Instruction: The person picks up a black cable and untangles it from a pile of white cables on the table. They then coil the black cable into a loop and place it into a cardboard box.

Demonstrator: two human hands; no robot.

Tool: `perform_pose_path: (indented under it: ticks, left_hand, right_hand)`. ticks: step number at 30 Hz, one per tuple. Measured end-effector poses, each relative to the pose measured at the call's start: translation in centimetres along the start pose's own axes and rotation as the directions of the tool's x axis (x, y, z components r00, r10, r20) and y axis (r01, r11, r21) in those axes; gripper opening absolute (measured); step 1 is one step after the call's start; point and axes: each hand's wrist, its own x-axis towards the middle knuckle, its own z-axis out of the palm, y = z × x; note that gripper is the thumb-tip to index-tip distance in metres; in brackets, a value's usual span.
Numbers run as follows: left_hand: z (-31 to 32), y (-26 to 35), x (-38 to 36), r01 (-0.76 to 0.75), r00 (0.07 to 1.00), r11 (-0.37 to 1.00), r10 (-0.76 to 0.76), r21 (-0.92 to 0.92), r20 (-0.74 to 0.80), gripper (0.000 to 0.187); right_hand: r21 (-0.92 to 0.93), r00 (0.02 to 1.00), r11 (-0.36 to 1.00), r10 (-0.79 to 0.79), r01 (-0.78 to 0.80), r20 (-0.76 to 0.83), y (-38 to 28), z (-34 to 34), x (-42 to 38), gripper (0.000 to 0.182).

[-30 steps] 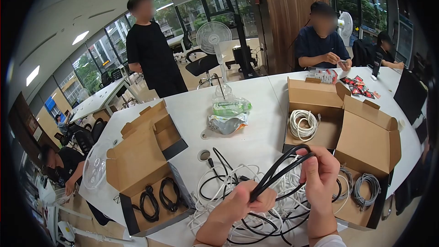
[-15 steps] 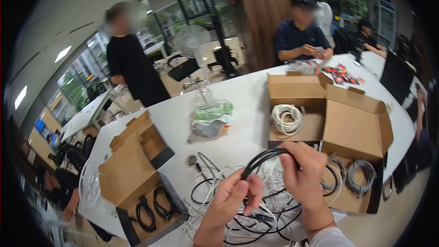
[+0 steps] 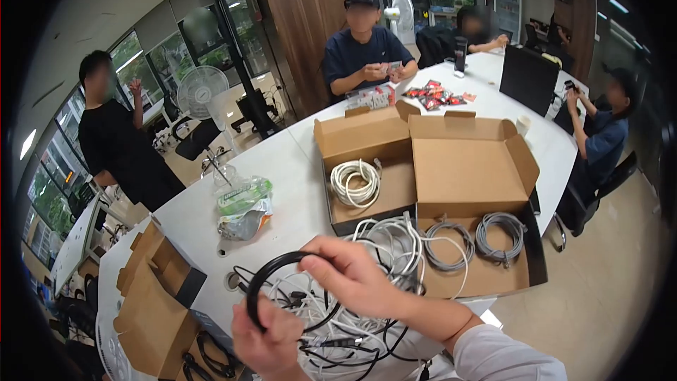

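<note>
A black cable [image 3: 255, 283], looped into a thick coil, is held up between both hands above the table. My left hand [image 3: 268, 331] closes around its lower left side. My right hand [image 3: 352, 276] pinches the top of the loop between thumb and fingers. Beneath the hands lies a tangled heap of white and black cables [image 3: 352, 342]. Beyond them, an open cardboard box [image 3: 469, 162] holds a white cable coil [image 3: 355, 183] and two grey cable coils [image 3: 449, 245] [image 3: 501, 238]. Black cable coils [image 3: 211, 354] lie in another open box [image 3: 151, 321] at the lower left.
A green-and-white plastic bag [image 3: 243, 208] lies on the white table [image 3: 289, 169]. Red packets [image 3: 434, 95] and a black monitor [image 3: 529, 81] are farther back. One person [image 3: 367, 56] sits across the table, others at the right; another person [image 3: 123, 134] stands left, near a fan [image 3: 203, 92].
My view has turned to the right, so the boxes and people appear farther left. Both hands still hold the black cable, now bent into a rounder, tighter loop.
</note>
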Motion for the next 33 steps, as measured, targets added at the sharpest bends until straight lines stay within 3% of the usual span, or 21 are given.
perform_pose_path:
  ticks: [2,4,6,7,8,11,14,17,19,22,23,24,26,30,33]
  left_hand:
    - [0.1,1.0,-0.5,-0.089,0.996,0.988,0.088,-0.124,-0.01,0.038]
    - [-0.4,1.9,-0.6,-0.164,0.983,0.98,0.172,-0.111,0.069,0.034]
    - [0.1,2.4,-0.4,-0.239,0.963,0.968,0.246,-0.079,0.105,0.029]
    - [1.7,2.6,-0.1,-0.152,0.961,0.961,0.199,-0.229,0.194,0.022]
    - [1.7,2.6,0.1,-0.145,0.961,0.965,0.19,-0.219,0.202,0.023]
    - [1.5,2.4,0.0,-0.104,0.957,0.973,0.154,-0.208,0.246,0.023]
    - [0.3,2.3,-0.4,-0.123,0.983,0.992,0.127,-0.044,0.132,0.023]
    - [0.8,2.4,-0.6,-0.051,0.997,0.987,0.04,0.151,0.071,0.02]
    - [1.0,2.1,0.0,-0.046,0.992,0.973,0.018,0.225,0.124,0.018]
    - [1.2,2.2,0.3,0.047,0.978,0.985,-0.079,0.166,0.191,0.023]
    - [0.9,1.8,-0.1,0.0,0.975,0.987,-0.035,0.159,0.219,0.027]
    - [0.9,1.4,-0.2,-0.048,0.968,0.987,0.008,0.151,0.252,0.031]
    - [0.7,1.7,-0.1,-0.043,0.944,0.992,0.002,0.119,0.331,0.034]
    - [1.0,2.2,0.8,-0.133,0.921,0.99,0.138,-0.037,0.364,0.032]
    - [0.7,2.3,0.7,-0.141,0.921,0.962,0.214,-0.234,0.325,0.026]
  right_hand:
    - [0.161,0.99,0.981,0.093,-0.109,0.106,0.6,0.9,-0.1,0.017]
    - [0.093,0.986,0.992,0.068,-0.083,0.155,0.8,2.0,-0.4,0.021]
    - [-0.061,0.987,0.998,0.013,-0.004,0.159,1.2,2.4,-0.4,0.025]
    - [-0.125,0.986,0.991,-0.014,0.035,0.166,1.0,2.2,-0.2,0.025]
    - [-0.187,0.984,0.98,-0.03,0.063,0.176,0.8,1.9,-0.1,0.025]
    - [-0.566,0.963,0.782,-0.252,0.26,0.094,-0.2,1.0,-0.1,0.028]
    - [-0.64,0.974,0.74,-0.218,0.208,0.064,-1.5,0.1,0.1,0.031]
    - [-0.639,0.951,0.738,-0.309,0.218,-0.031,-1.0,0.2,0.3,0.033]
    - [-0.637,0.937,0.743,-0.338,0.207,-0.09,-1.1,0.0,0.3,0.035]
    - [-0.576,0.917,0.771,-0.389,0.272,-0.088,-0.7,-0.4,0.6,0.035]
    - [-0.597,0.924,0.757,-0.377,0.264,-0.07,-1.0,-0.4,0.6,0.034]
    - [-0.63,0.885,0.703,-0.462,0.33,-0.051,-0.8,-0.4,0.9,0.036]
    - [-0.542,0.901,0.782,-0.423,0.309,-0.098,-1.7,0.2,0.5,0.032]
    - [-0.52,0.898,0.782,-0.435,0.344,-0.061,-2.6,1.4,0.2,0.024]
    - [-0.569,0.916,0.735,-0.392,0.369,0.087,-2.5,0.6,0.1,0.038]
